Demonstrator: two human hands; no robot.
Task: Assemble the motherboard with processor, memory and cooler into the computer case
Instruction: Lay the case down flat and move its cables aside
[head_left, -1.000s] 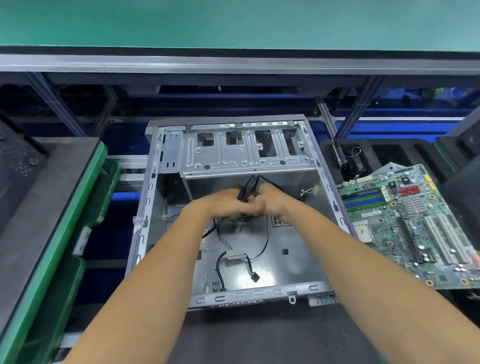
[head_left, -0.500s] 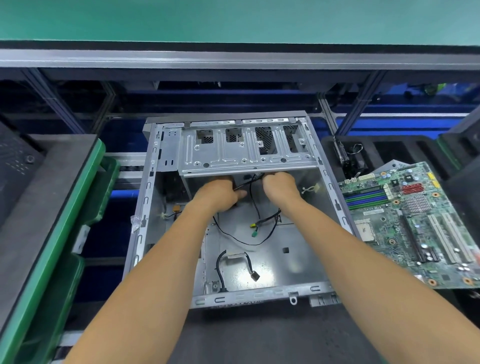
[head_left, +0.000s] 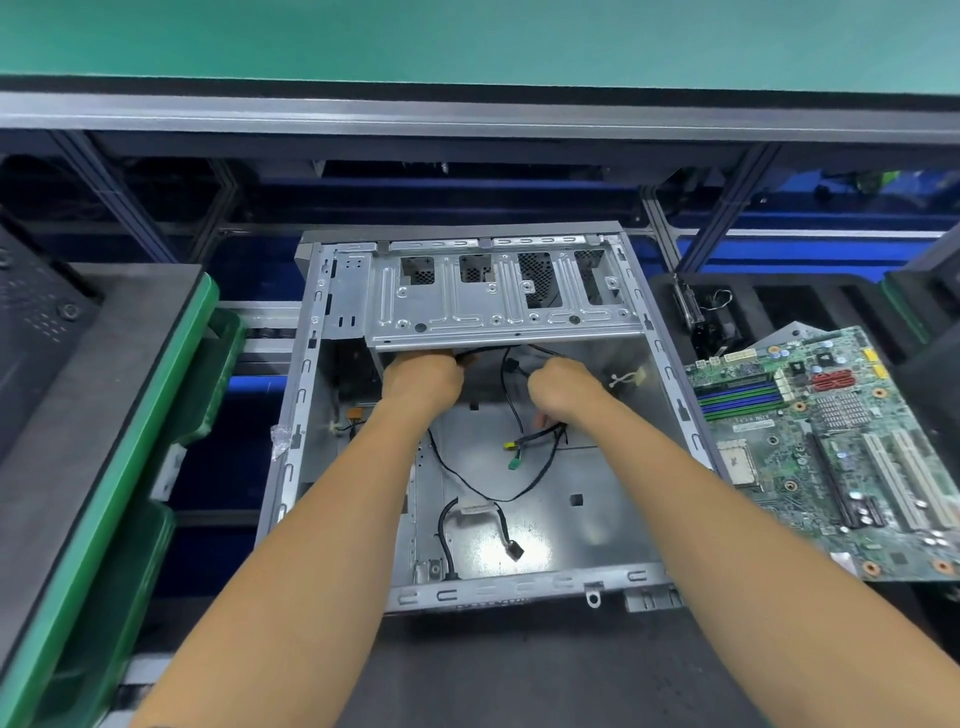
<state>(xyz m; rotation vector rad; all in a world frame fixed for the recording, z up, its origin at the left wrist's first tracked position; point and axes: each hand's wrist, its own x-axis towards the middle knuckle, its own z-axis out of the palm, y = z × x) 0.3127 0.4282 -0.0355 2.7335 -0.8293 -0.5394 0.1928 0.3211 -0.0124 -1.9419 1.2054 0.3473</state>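
Observation:
An open grey metal computer case (head_left: 524, 587) lies flat in the middle, with a drive cage (head_left: 498, 306) across its far end. Black cables (head_left: 535, 441) with yellow and green plugs trail over the case floor. Both my hands are inside the case, just under the cage's near edge. My left hand (head_left: 423, 376) grips the black cables there, its fingertips hidden under the cage. My right hand (head_left: 563, 387) is curled round the same cable bundle a little to the right. A green motherboard (head_left: 831, 447) lies right of the case, tilted, its processor socket bare.
Green bins (head_left: 130, 467) capped with a dark grey foam tray (head_left: 67, 395) stand at the left. Black foam trays (head_left: 779, 301) holding a small part sit behind the motherboard. A metal-framed conveyor rail (head_left: 467, 114) runs across the back. The dark mat (head_left: 519, 675) lies in front of the case.
My hands were together at the case's middle on the cables; they have moved apart and up to the drive cage's edge, drawing the cables with them.

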